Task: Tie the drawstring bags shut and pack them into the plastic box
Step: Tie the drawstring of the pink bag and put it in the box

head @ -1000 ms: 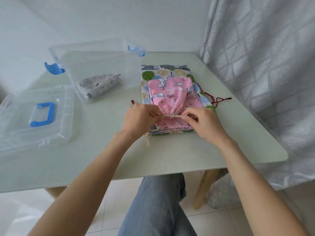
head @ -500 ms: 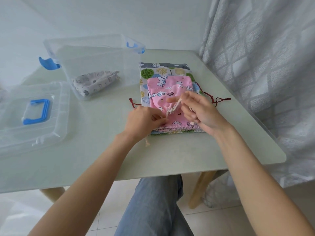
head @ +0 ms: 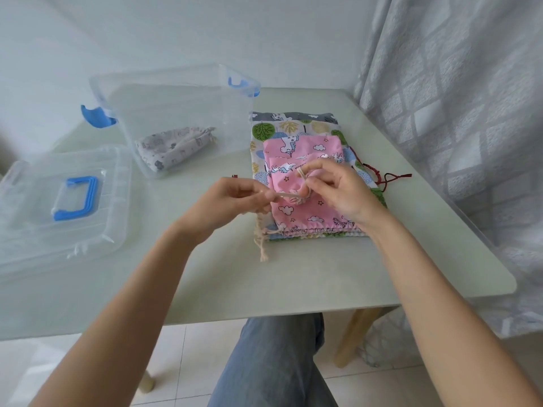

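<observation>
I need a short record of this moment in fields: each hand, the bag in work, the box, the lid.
left hand: pinches the cream drawstring
right hand: holds the drawstring looped over a finger
pink bag: on top of the bag pile, not yet tied
plastic box: open, one grey bag inside
lid: on the table, left of the box

Both bare forearms reach toward 12 o'clock. The left hand pinches with curled fingers; the right hand, at its 3 o'clock, has fingers curled, index raised.
</observation>
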The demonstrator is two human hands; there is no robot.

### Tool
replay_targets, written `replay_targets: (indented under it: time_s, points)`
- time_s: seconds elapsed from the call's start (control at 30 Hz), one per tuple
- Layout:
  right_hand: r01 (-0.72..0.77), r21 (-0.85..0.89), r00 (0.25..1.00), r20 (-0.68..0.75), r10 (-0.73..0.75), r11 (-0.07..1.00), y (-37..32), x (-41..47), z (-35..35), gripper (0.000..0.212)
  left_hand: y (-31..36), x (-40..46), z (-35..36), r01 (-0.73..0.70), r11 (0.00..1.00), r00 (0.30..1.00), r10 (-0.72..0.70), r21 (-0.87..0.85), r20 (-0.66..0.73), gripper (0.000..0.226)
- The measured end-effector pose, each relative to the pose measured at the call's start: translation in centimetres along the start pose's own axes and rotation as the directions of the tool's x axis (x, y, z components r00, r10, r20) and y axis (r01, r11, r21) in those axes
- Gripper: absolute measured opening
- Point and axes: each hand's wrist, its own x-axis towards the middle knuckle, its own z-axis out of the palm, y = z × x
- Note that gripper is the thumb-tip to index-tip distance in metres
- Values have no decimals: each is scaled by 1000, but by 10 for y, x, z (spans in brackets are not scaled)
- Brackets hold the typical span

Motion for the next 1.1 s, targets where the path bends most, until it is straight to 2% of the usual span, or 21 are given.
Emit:
replay_targets:
  time_s: [0.07,0.13,0.2,0.3,0.4,0.63,0.77,0.9,1.0,1.1]
  points:
    - [-19,-80,999,36,22,997,5,2,1,13,2,4,3,-29,999,994,32,-34,101,15]
    - [-65,-124,996,47,71,990,10,2,2,15,4,13,7,-41,999,992,44,-27,118,22]
    - [-92,-89,995,37,96,992,12,1,2,17,5,23,10,-66,998,993,64,17,97,30]
    - [-108,-18,994,20,108,994,15,-2,1,4,6,35,13,-118,986,991,110,117,70,38]
    - [-111,19,994,-17,112,994,16,-4,2,11,4,41,16,-170,961,985,162,220,52,37]
    - [-137,188,989,-29,145,973,13,-7,5,20,0,48,24,-266,911,964,261,316,60,44]
    - [-114,218,979,-140,147,969,12,-6,11,12,-2,50,26,-313,862,941,338,399,9,34]
    - [-109,282,966,-196,168,953,11,-4,14,20,-4,48,25,-306,872,904,392,382,-171,21]
    - [-108,234,970,-188,154,966,10,-6,16,18,-7,47,24,-284,876,925,358,389,-131,20]
    - [-115,293,966,-188,175,949,6,-7,16,18,-10,47,27,-287,861,919,371,421,-131,11]
